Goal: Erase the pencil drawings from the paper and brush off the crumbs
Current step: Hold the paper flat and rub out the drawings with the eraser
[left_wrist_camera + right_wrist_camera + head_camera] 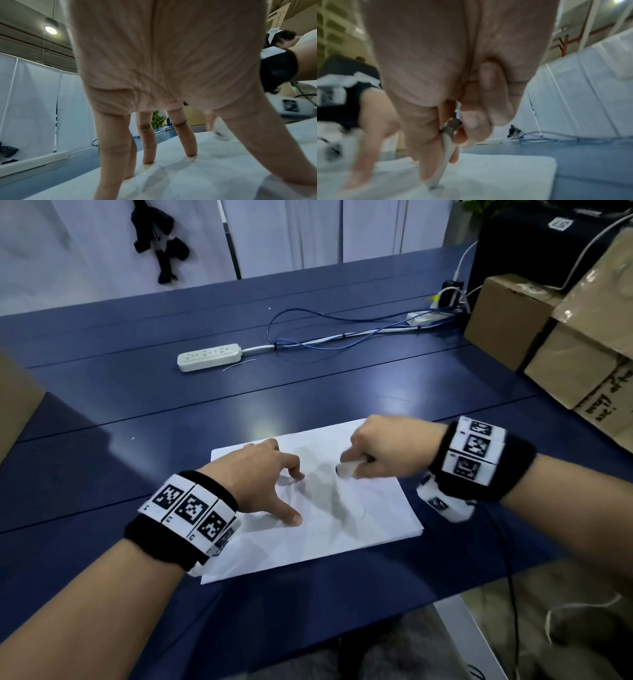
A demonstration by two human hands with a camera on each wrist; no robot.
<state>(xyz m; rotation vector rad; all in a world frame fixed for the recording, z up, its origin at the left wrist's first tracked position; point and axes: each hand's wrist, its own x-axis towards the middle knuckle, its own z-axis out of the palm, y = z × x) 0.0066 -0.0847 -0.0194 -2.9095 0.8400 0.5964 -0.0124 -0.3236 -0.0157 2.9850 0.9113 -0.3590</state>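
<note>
A white sheet of paper lies on the blue table in front of me, with faint pencil marks near its middle. My left hand spreads its straight fingers and thumb on the paper's left half, fingertips pressing down. My right hand grips a white eraser between thumb and fingers, its dirty tip touching the paper near the centre. The right wrist view, blurred, shows the eraser as a thin slab pinched edge-on, its end on the paper.
A white power strip with blue and white cables lies farther back. Cardboard boxes stand at the right, another box edge at the left. The table's near edge runs just below the paper.
</note>
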